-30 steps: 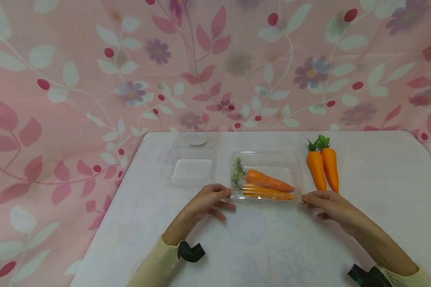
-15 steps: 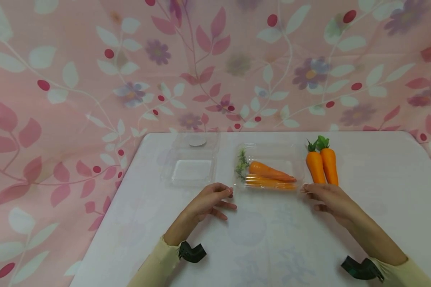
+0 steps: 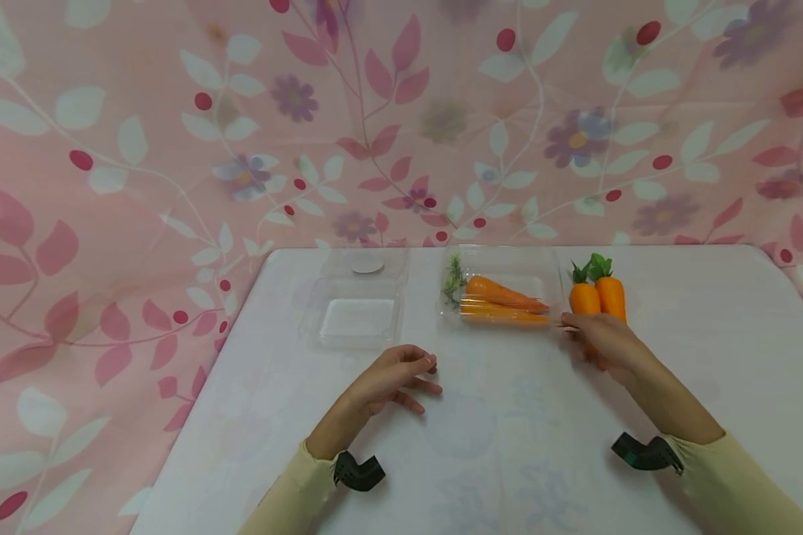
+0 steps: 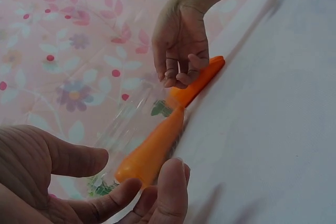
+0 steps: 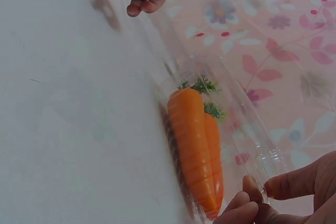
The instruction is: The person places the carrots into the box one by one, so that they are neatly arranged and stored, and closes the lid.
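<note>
A clear plastic box (image 3: 515,260) with carrots (image 3: 505,292) inside stands near the far edge of the table. Their green leafy tops lie toward its left end. At the box's near right corner, my right hand (image 3: 604,340) pinches the rim between thumb and fingers, as the right wrist view also shows. My left hand (image 3: 391,377) is in front and to the left of the box, apart from it, with loosely bent fingers and nothing held. Two loose carrots (image 3: 611,296) with leafy tops lie just right of the box, partly behind my right hand.
A second clear container (image 3: 358,321), its lid raised at the back and bearing a pale oval label (image 3: 368,264), stands to the left. Behind the white table (image 3: 274,416) hangs a pink floral cloth (image 3: 375,111).
The box with the carrots has slid away toward the far edge, with my right hand moving along at its corner. My left hand has let go of the box and stayed behind.
</note>
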`<state>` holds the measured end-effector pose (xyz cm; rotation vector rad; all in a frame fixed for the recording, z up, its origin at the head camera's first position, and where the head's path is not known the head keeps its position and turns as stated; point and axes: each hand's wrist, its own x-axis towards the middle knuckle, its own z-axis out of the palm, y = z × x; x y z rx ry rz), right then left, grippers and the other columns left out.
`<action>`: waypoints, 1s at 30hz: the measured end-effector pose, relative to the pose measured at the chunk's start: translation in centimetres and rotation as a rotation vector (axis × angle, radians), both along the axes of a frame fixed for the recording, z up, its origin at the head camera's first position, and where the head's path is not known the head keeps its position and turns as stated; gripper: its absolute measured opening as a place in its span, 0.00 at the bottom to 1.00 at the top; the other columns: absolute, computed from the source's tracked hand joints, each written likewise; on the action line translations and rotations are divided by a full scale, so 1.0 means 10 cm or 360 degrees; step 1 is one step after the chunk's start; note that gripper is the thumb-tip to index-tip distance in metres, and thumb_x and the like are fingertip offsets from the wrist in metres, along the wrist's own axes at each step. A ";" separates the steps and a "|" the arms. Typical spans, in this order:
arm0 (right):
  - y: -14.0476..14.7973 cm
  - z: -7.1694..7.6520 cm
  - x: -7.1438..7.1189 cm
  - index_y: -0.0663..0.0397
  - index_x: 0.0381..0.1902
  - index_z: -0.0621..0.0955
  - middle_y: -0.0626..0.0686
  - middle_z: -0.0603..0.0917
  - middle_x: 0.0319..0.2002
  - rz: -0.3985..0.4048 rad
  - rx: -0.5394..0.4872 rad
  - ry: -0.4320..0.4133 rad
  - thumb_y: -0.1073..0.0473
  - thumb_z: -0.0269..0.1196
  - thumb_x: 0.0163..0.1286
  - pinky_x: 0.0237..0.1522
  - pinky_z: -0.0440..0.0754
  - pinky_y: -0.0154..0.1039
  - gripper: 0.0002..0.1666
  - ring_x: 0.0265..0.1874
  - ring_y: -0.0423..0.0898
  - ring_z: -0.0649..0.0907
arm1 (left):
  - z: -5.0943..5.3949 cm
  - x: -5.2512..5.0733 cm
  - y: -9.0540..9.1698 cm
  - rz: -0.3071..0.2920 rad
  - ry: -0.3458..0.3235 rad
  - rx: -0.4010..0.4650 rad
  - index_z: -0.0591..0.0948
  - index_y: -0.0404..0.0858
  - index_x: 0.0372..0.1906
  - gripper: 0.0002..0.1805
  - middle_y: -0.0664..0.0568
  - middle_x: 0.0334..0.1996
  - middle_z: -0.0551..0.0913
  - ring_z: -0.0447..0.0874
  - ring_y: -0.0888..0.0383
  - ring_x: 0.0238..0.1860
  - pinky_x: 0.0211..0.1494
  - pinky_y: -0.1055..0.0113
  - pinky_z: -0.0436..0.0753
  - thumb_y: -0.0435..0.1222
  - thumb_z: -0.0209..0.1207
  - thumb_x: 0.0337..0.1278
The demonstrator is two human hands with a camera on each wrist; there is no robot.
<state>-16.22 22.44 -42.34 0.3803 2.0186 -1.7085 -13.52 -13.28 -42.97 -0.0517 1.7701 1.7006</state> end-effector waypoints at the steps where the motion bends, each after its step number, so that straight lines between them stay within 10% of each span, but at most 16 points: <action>1: 0.00 0.00 -0.03 0.58 0.51 0.81 0.45 0.78 0.31 -0.0007 0.0003 -0.0002 0.43 0.56 0.74 0.25 0.72 0.33 0.25 0.23 0.42 0.74 | 0.00 0.00 0.00 -0.0003 0.0001 0.0000 0.72 0.25 0.56 0.22 0.38 0.50 0.78 0.87 0.46 0.45 0.28 0.60 0.86 0.41 0.55 0.72; 30: -0.13 0.11 -0.53 0.63 0.67 0.66 0.38 0.83 0.30 -0.0285 -0.0168 -0.0022 0.50 0.54 0.76 0.26 0.77 0.32 0.30 0.26 0.36 0.79 | -0.02 0.02 0.02 -0.0060 0.0026 0.0005 0.74 0.27 0.53 0.20 0.36 0.50 0.78 0.87 0.45 0.45 0.29 0.59 0.86 0.41 0.57 0.70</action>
